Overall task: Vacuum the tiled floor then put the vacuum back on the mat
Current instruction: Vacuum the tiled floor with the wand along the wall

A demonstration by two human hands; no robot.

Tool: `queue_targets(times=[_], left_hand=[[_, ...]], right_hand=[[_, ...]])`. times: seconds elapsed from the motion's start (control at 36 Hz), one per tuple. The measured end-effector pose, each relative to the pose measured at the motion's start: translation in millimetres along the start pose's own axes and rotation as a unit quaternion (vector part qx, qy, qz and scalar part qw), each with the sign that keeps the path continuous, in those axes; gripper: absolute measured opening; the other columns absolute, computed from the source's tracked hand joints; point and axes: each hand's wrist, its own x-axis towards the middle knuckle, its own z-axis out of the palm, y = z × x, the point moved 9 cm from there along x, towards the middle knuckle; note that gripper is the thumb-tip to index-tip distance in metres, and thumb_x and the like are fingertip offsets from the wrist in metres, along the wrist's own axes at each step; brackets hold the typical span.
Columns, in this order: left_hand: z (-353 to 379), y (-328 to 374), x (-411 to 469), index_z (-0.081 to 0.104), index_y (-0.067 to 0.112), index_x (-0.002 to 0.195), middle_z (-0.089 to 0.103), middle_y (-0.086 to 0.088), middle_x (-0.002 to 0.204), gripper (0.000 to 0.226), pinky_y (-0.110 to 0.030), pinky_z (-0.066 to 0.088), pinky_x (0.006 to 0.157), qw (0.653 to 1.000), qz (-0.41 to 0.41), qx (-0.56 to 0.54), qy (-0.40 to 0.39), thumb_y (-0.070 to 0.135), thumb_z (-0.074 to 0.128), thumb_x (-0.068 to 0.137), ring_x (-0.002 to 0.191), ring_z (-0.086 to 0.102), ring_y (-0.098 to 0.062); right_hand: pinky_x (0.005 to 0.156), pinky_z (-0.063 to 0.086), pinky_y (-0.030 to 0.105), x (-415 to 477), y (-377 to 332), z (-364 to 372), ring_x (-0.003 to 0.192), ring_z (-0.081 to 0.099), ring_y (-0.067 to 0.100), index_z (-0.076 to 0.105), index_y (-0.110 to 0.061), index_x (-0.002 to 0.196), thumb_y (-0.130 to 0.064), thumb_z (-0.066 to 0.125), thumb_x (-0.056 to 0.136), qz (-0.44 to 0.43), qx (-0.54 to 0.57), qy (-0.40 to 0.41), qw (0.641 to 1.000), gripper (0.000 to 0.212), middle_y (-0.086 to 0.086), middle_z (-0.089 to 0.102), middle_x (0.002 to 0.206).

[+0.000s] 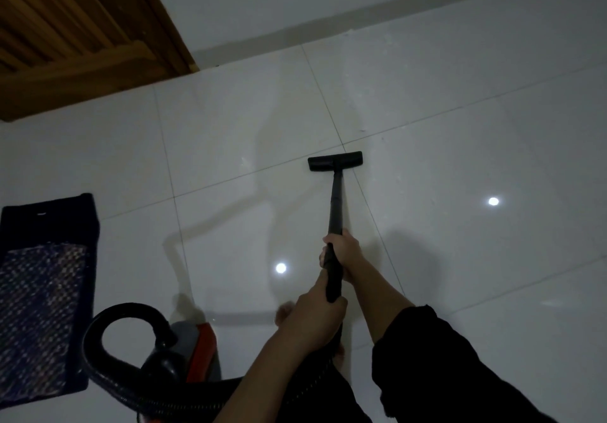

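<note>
A black vacuum wand (335,206) runs from my hands down to its flat black floor head (335,161), which rests on the glossy white tiled floor (460,160) near a tile joint. My right hand (343,250) grips the wand higher up, and my left hand (317,316) holds its lower end where the hose joins. The ribbed black hose (108,380) loops back to the red and grey vacuum body (193,350) at the lower left. A dark patterned mat (42,291) lies flat at the left edge, apart from the vacuum body.
A brown wooden door and frame (82,28) fill the top left corner. A pale wall with a grey skirting (361,22) runs along the far side. Two ceiling lights reflect in the tiles. My bare toes show just beyond my left wrist.
</note>
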Motion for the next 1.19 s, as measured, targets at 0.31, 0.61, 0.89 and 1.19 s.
queue_targets(times=[0.31,0.61,0.89,1.19], left_hand=[[-24,8,37,0.015,0.047,0.146,0.061,-0.020,0.124,0.070,-0.055,0.036,0.108,0.999,-0.036,0.014,0.002,0.032,0.038,0.081,0.120,0.053,-0.040],[-65,42,62,0.018,0.021,0.151,0.050,-0.001,0.076,0.059,-0.023,0.047,0.058,0.998,0.009,-0.047,-0.051,0.015,0.040,0.097,0.061,0.051,-0.012],[-77,57,77,-0.012,0.033,0.153,0.026,-0.023,0.154,0.085,-0.045,0.055,0.087,0.979,0.021,-0.099,-0.177,0.020,0.051,0.098,0.115,0.054,-0.047],[-103,56,92,-0.009,0.038,0.152,0.053,-0.020,0.119,0.091,-0.026,0.054,0.057,0.976,0.021,-0.101,-0.191,0.015,0.057,0.093,0.078,0.061,-0.025]], right_hand=[[0.041,0.045,0.026,26,-35,16,0.044,0.044,0.019,0.046,-0.008,0.105,0.005,0.050,0.089,0.008,-0.005,0.001,1.000,0.021,0.010,0.042,0.063],[0.042,0.046,0.027,47,-76,38,0.048,0.045,0.019,0.046,-0.009,0.104,0.003,0.052,0.090,0.003,-0.015,0.019,1.000,0.019,0.010,0.043,0.065],[0.041,0.046,0.025,71,-105,45,0.051,0.042,0.019,0.049,-0.007,0.112,0.003,0.052,0.092,0.006,-0.028,0.039,0.999,0.023,0.010,0.043,0.066],[0.040,0.047,0.024,88,-126,63,0.052,0.045,0.019,0.048,-0.008,0.105,0.004,0.054,0.091,-0.009,-0.003,0.055,0.998,0.019,0.011,0.045,0.067]])
